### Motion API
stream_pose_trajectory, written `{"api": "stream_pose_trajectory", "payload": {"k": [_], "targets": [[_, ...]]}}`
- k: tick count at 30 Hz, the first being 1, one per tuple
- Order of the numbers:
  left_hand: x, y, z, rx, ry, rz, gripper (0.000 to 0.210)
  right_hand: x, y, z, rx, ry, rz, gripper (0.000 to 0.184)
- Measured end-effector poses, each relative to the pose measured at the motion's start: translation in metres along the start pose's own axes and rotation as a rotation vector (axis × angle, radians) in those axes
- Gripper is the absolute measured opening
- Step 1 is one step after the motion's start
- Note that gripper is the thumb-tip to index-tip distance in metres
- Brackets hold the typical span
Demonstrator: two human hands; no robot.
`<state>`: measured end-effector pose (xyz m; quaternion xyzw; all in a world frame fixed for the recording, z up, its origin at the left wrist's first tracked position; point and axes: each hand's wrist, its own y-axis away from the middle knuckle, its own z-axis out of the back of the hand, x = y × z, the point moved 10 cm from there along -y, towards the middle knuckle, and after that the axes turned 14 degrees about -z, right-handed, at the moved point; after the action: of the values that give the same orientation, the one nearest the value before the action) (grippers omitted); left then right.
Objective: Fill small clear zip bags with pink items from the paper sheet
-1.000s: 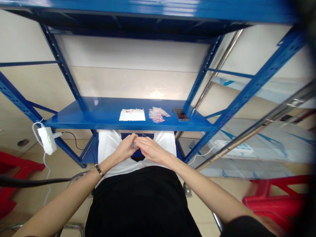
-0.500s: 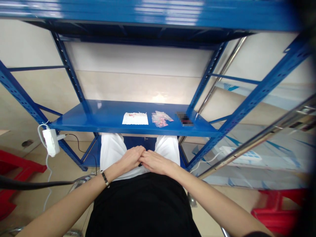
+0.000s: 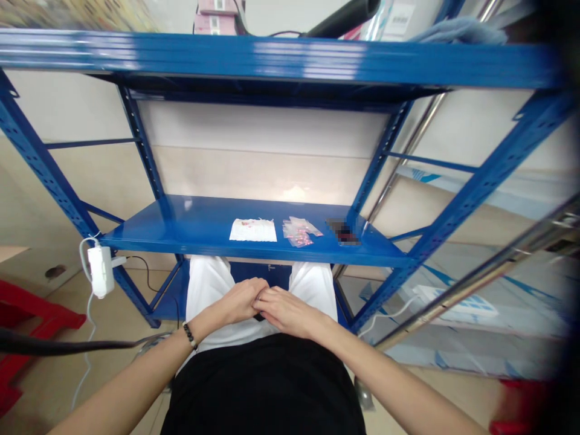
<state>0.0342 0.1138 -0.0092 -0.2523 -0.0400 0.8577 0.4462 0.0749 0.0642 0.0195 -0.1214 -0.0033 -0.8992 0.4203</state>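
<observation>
My left hand (image 3: 247, 298) and my right hand (image 3: 284, 308) rest together over my lap, fingers folded in against each other. Both are closed, and I see no object in either; some fingertips are hidden where the hands overlap. A small dark patch shows just below them, too little to name. Beyond my knees, a blue shelf (image 3: 203, 232) holds a white printed sheet (image 3: 254, 231), small clear plastic bags (image 3: 299, 231) with pink bits inside, and a dark blurred-out rectangular object (image 3: 343, 232). Neither hand touches these.
An upper blue shelf (image 3: 290, 58) crosses above, with pink boxes (image 3: 217, 17), a black tube (image 3: 344, 17) and a blue cloth (image 3: 462, 30). A white power strip (image 3: 100, 270) hangs at the left post. Metal rails (image 3: 480, 272) run along the right; red stools (image 3: 40, 320) stand on the floor.
The view has tilted up, so the shelf and its things sit lower and items on the upper shelf show. My hands stay folded together in my lap.
</observation>
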Motion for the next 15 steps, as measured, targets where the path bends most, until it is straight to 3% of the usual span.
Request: {"api": "stream_pose_trajectory", "payload": {"k": [5,8,11,15], "targets": [[-0.003,0.0,-0.011,0.005,0.084,-0.042,0.015,-0.001,0.001,-0.008,0.003,-0.02,-0.003,0.013],[0.008,-0.003,-0.003,-0.064,0.094,-0.033,0.01,-0.001,-0.001,0.006,-0.061,-0.11,0.002,0.014],[0.032,-0.006,0.014,-0.241,0.211,0.035,0.011,-0.016,-0.01,0.04,-0.284,-0.308,-0.051,0.015],[0.067,-0.004,0.029,-0.517,0.456,0.204,0.019,-0.071,-0.046,0.072,-0.564,-0.464,-0.251,0.018]]}}
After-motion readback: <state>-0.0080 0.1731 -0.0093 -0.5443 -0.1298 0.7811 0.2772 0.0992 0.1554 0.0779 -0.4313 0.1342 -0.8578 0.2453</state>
